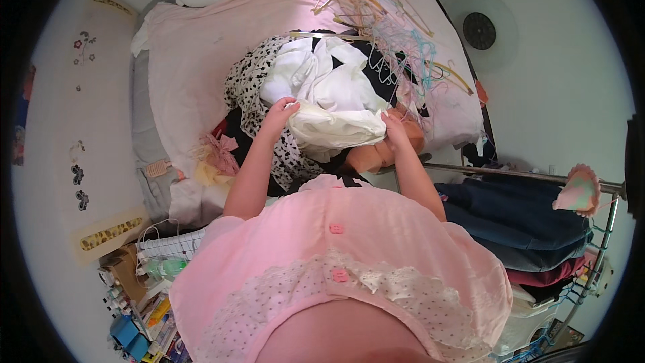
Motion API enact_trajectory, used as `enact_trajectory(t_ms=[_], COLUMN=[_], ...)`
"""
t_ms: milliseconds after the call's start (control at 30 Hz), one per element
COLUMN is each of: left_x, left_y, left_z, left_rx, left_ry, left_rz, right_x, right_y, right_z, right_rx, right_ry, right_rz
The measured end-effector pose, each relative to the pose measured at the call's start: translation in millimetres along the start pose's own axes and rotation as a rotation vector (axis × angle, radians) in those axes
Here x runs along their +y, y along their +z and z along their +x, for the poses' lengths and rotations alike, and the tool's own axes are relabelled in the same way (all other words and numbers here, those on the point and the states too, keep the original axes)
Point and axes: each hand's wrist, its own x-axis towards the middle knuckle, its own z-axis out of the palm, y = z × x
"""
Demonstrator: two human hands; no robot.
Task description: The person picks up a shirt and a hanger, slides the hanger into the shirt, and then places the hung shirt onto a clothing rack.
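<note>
Both my hands grip a cream-white garment (336, 126), stretched sideways between them above the bed. My left hand (279, 115) pinches its left end, and my right hand (392, 128) is closed on its right end. More white clothing (329, 70) lies just beyond, touching or joined to the held piece; I cannot tell which. A white cloth with black spots (255, 77) spreads to the left of it. Black fabric (383, 84) shows behind and to the right. Near my right hand sits an orange-brown item (369, 158), partly hidden.
A tangle of hangers (403, 40) covers the right part of the pink bed sheet (195, 47). On the right, a metal rail (517, 173) carries dark clothes (517, 208). Shelves with small goods (148, 316) stand at lower left. A pink hairbrush (158, 169) lies at the bed's left edge.
</note>
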Motion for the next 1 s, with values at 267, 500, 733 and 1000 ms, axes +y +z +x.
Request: enact_trajectory(t_ms=[267, 500, 733, 1000], left_x=[-10, 1, -4, -29], left_y=[26, 84, 138, 131], left_z=[21, 59, 113, 105], left_rx=[0.075, 0.126, 0.320, 0.513], left_ry=[-0.028, -0.029, -0.022, -0.117], left_rz=[-0.025, -0.178, -0.126, -0.147], right_x=[-4, -14, -21, -67], right_y=[-36, -98, -214, -238], right_z=[49, 113, 205, 249], right_rx=[0.042, 0.086, 0.420, 0.435], right_ry=[0.026, -0.052, -0.288, -0.554], right_rz=[-0.002, -0.036, -0.703, -1.293])
